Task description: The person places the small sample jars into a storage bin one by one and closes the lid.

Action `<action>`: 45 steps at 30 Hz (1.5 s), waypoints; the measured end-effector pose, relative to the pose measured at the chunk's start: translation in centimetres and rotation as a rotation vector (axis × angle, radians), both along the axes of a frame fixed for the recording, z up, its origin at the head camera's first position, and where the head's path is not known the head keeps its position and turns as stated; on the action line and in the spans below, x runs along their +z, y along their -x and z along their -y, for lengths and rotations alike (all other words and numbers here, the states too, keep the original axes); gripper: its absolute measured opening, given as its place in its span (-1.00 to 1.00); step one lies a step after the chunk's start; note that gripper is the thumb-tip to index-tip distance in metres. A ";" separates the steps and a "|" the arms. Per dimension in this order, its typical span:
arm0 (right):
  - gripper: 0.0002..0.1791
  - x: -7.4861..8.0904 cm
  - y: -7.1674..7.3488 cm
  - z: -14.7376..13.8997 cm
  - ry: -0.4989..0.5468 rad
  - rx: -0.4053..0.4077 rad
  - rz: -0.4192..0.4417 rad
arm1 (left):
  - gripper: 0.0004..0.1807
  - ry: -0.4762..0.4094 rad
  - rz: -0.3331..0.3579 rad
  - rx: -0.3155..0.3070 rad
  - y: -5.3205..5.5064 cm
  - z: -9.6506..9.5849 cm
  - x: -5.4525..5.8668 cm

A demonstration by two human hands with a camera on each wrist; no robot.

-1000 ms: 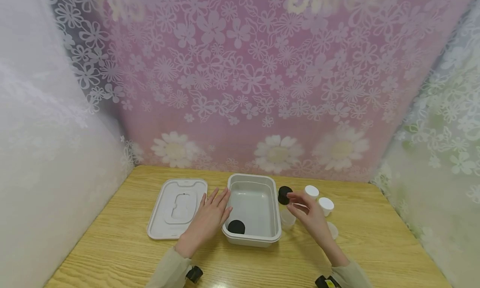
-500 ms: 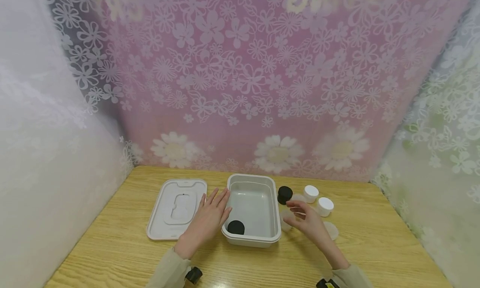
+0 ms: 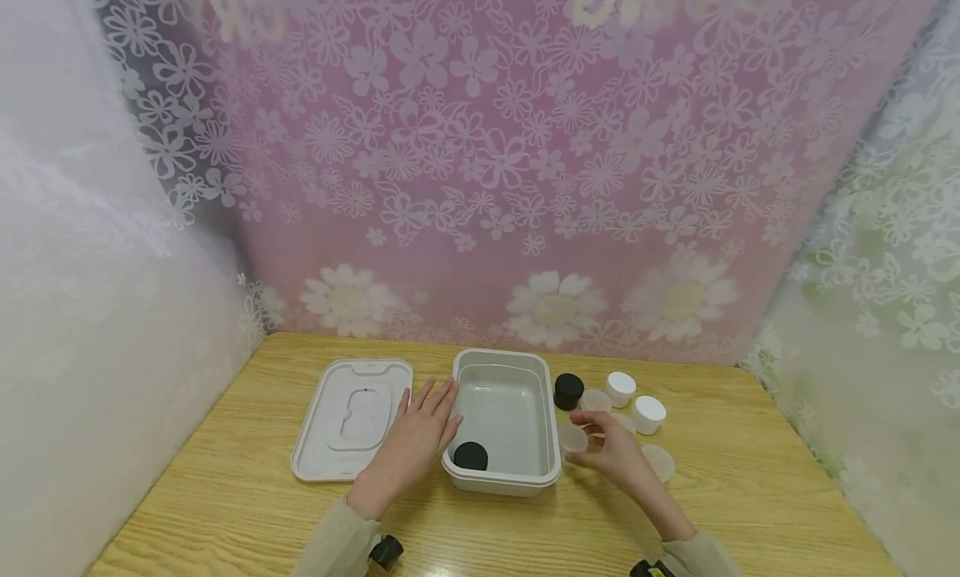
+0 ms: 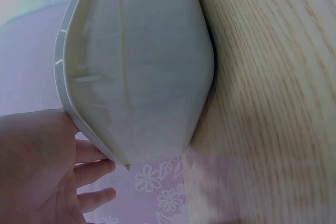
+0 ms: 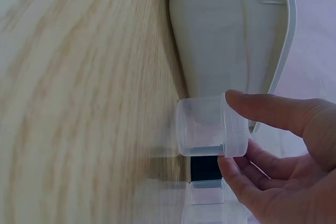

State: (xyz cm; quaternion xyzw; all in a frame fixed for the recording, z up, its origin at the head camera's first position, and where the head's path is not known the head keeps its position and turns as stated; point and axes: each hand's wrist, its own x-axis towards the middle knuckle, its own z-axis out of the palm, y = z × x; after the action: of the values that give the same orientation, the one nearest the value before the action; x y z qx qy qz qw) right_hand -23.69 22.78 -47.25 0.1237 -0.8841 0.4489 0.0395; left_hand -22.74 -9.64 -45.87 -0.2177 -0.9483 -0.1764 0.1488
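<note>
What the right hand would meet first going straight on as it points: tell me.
The clear jar, which the right hand grips; past it, the grey tub looks next, though depth is unclear.

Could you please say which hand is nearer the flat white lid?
Left: the left hand is beside the lid; the right hand is beyond the tub, holding a clear jar.

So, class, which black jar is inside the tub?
The left, nearer black jar, inside the tub; the right, farther black jar stands on the table.
</note>
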 end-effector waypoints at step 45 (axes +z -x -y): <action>-0.37 5.7 0.0 0.6 0.042 -0.046 -0.015 | -0.41 0.005 0.010 0.008 0.0 0.0 -0.1</action>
State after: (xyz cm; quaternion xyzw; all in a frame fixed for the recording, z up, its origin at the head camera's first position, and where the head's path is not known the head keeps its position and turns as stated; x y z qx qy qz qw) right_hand -23.68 22.17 -41.58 0.1059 -0.8768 0.4654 0.0591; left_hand -22.76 -9.69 -45.95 -0.2136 -0.9503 -0.1747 0.1443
